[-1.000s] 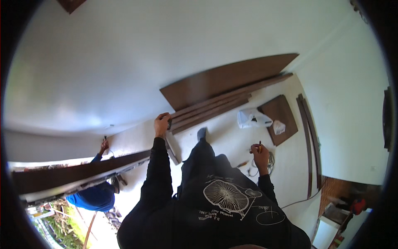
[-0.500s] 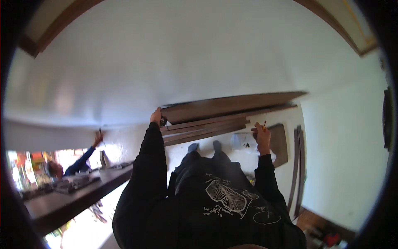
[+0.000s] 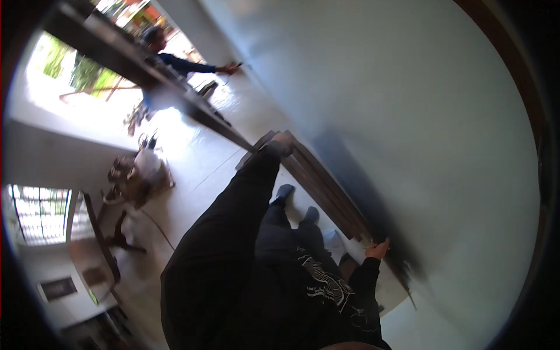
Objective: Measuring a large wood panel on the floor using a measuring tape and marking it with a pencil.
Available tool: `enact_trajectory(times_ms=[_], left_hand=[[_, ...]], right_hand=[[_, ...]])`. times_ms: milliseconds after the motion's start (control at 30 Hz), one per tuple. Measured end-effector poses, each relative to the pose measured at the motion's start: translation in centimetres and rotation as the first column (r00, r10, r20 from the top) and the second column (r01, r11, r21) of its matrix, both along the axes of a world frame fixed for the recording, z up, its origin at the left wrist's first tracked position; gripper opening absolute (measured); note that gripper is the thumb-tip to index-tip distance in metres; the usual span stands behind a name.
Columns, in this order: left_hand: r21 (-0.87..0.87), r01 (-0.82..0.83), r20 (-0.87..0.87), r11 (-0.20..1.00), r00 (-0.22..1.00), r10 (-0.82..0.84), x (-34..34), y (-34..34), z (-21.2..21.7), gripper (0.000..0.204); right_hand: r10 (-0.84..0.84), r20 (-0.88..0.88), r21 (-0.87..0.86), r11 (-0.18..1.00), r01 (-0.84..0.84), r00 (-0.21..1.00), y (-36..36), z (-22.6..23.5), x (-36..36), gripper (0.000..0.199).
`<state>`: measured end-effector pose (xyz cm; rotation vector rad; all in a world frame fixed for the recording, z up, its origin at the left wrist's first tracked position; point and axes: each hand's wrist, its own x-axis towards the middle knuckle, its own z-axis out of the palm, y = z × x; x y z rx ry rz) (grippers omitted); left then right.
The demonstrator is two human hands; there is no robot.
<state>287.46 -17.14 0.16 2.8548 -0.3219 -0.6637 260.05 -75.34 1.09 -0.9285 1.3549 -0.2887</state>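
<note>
In the head view, tilted and partly blurred, a person's two black-sleeved arms reach forward over a bundle of long brown boards (image 3: pixel 326 192). The boards run diagonally from upper left to lower right, beside the foot of a pale wall (image 3: pixel 443 140). The left hand (image 3: pixel 284 142) is at their upper end, overlapping it from this viewpoint; its fingers are too blurred to tell whether they grip a board or only rest there. The right hand (image 3: pixel 377 249) is just beyond the lower end of the boards, close to the wall, with a finger or thumb raised. Whether it is closed on anything cannot be told.

A dark band follows the wall past the boards; panel or shadow, it is unclear which. Below the boards are the person's feet in grey socks (image 3: pixel 284 191), and nearer, a black top with a white print (image 3: pixel 326 280).

At upper left, past a long dark beam (image 3: pixel 146 70), a co-worker in a dark blue sleeve (image 3: pixel 192 65) stretches a hand holding something small and dark towards the wall. Blurred clutter (image 3: pixel 140 175) sits on the floor at left, near a barred window (image 3: pixel 41 216).
</note>
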Motion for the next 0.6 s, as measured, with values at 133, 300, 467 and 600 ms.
enact_trajectory(times_ms=[133,300,467,600], left_hand=[[-0.016,-0.088,-0.031,0.996,0.996,0.088,-1.3,-0.3,2.2,0.026],[-0.063,-0.100,0.102,0.993,0.989,0.106,-4.1,-0.3,7.0,0.021],[-0.281,-0.100,0.201,0.955,0.966,0.160,-12.9,3.9,17.2,0.021],[-0.468,-0.768,-0.400,0.436,0.624,0.671,-21.9,8.3,24.9,0.028]], right_hand=[[0.637,-0.400,-0.337,0.567,-0.752,0.659,-3.4,-4.9,-4.7,0.034],[0.389,-0.853,-0.495,-0.386,-0.779,0.349,-5.0,-3.7,-9.5,0.021],[0.420,-0.797,-0.588,-0.383,-0.712,0.433,-2.8,6.7,-13.5,0.033],[0.553,-0.439,-0.335,0.631,-0.700,0.709,1.5,15.6,-15.0,0.026]])
